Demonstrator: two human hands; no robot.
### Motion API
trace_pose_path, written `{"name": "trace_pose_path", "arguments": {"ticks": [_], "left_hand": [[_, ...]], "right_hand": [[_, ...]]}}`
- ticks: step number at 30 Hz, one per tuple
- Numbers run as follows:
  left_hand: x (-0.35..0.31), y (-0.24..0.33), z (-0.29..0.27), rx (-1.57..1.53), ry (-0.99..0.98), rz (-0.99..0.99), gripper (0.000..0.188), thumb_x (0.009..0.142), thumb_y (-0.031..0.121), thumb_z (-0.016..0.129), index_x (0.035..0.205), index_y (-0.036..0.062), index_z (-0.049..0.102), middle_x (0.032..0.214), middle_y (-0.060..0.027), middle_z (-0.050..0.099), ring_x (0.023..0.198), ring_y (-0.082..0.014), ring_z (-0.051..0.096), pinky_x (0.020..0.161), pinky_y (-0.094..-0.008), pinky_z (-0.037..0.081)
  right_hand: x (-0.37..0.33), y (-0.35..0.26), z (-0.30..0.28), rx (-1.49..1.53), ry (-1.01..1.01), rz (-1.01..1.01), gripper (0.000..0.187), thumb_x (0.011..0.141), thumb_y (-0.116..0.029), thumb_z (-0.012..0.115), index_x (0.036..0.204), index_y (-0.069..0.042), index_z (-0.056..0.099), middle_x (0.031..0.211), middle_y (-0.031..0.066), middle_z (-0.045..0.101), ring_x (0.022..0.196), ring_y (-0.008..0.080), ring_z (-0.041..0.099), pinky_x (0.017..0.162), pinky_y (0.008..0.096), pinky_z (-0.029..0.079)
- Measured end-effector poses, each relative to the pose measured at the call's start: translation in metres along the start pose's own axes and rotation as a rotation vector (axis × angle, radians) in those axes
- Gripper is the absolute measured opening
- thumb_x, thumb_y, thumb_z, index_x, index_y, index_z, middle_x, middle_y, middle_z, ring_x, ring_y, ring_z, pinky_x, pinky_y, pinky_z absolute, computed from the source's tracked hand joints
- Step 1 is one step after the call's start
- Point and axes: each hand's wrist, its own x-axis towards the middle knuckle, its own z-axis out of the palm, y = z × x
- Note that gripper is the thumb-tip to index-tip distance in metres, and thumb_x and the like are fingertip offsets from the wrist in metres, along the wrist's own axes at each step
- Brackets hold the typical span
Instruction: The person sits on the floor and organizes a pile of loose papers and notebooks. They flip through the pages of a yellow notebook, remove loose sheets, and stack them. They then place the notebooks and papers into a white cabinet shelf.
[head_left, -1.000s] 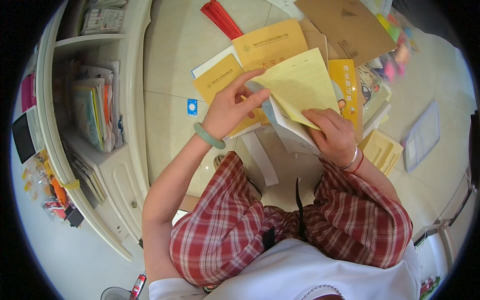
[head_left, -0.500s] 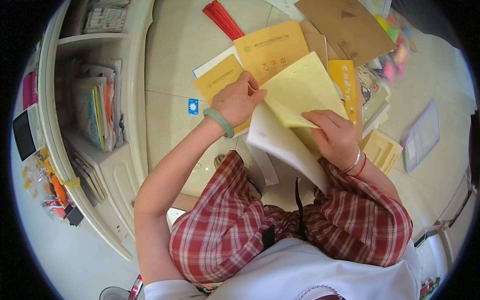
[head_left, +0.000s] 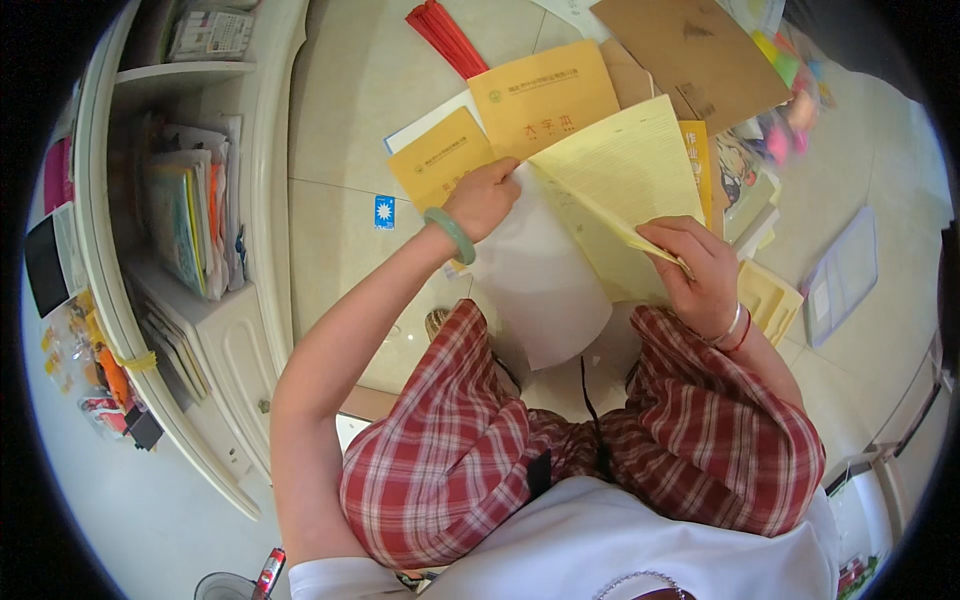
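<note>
Above my knees, an open notebook with pale yellow pages [head_left: 628, 165] hangs tilted. My right hand [head_left: 697, 278] is closed round its lower right edge, thumb and fingers pinching the pages. A thin white sheet [head_left: 545, 265] hangs down on the left, beside the yellow pages. Closed at the sheet's upper left corner, next to the notebook's top, is my left hand [head_left: 483, 203]; its fingertips are partly hidden. Beyond that hand lie a small tan exercise book [head_left: 437, 150] and a larger tan exercise book [head_left: 545, 90] on the floor.
Red sticks [head_left: 447, 38], a brown folder [head_left: 690, 50] and a yellow booklet [head_left: 697, 150] lie at the far side. On the right are a cream plastic tray [head_left: 772, 300] and a clear lid [head_left: 843, 275]. A blue card [head_left: 384, 212] lies near the white cabinet [head_left: 235, 340] at left.
The yellow pages have spread apart and shifted slightly right with my right hand. The white sheet has swung left and hangs separately. My left hand has moved slightly down.
</note>
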Motion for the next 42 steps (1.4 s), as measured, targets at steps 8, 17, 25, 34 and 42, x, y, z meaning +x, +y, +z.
{"name": "trace_pose_path", "arguments": {"ticks": [8, 17, 25, 34, 42], "left_hand": [[-0.002, 0.022, 0.014, -0.594, 0.152, -0.103, 0.052, 0.093, 0.045, 0.052, 0.11, -0.0031, 0.063, 0.099, -0.0071, 0.065, 0.089, -0.0111, 0.055, 0.084, -0.024, 0.043], [-0.004, 0.043, -0.002, -0.823, 0.111, -0.289, 0.044, 0.09, 0.039, 0.06, 0.103, -0.003, 0.067, 0.091, -0.0077, 0.067, 0.075, -0.0106, 0.06, 0.069, -0.0246, 0.048], [-0.006, 0.044, 0.011, -0.822, 0.079, -0.305, 0.044, 0.088, 0.036, 0.063, 0.102, -0.006, 0.066, 0.089, -0.0098, 0.068, 0.073, -0.0125, 0.062, 0.068, -0.025, 0.05], [-0.003, 0.03, 0.018, -0.706, -0.011, -0.3, 0.049, 0.088, 0.038, 0.061, 0.109, -0.0054, 0.062, 0.099, -0.0111, 0.066, 0.084, -0.0149, 0.063, 0.076, -0.0259, 0.05], [0.001, 0.034, 0.002, -0.396, -0.121, -0.186, 0.054, 0.087, 0.041, 0.058, 0.116, -0.005, 0.06, 0.113, -0.0102, 0.063, 0.101, -0.0152, 0.059, 0.09, -0.0265, 0.043]], "right_hand": [[-0.005, 0.009, -0.012, 0.043, 0.063, 0.235, 0.016, 0.081, -0.008, 0.065, 0.093, 0.002, 0.061, 0.078, 0.0141, 0.06, 0.068, 0.0303, 0.059, 0.062, 0.0296, 0.046], [0.01, 0.016, -0.009, -0.137, -0.142, 0.015, 0.023, 0.083, -0.006, 0.06, 0.105, -0.001, 0.062, 0.072, 0.0162, 0.063, 0.061, 0.0293, 0.061, 0.058, 0.0337, 0.047], [-0.016, 0.016, 0.0, -0.188, -0.147, -0.059, 0.037, 0.07, 0.003, 0.058, 0.105, -0.003, 0.064, 0.07, 0.0158, 0.061, 0.061, 0.0317, 0.061, 0.055, 0.0366, 0.047], [-0.013, 0.019, -0.006, -0.069, -0.134, -0.075, 0.036, 0.068, -0.006, 0.064, 0.104, -0.002, 0.064, 0.064, 0.012, 0.058, 0.055, 0.0284, 0.058, 0.049, 0.0356, 0.044], [-0.021, -0.005, 0.009, -0.217, -0.263, -0.312, 0.048, 0.066, -0.013, 0.064, 0.113, -0.004, 0.059, 0.06, 0.004, 0.052, 0.052, 0.0206, 0.056, 0.047, 0.0321, 0.044]]}}
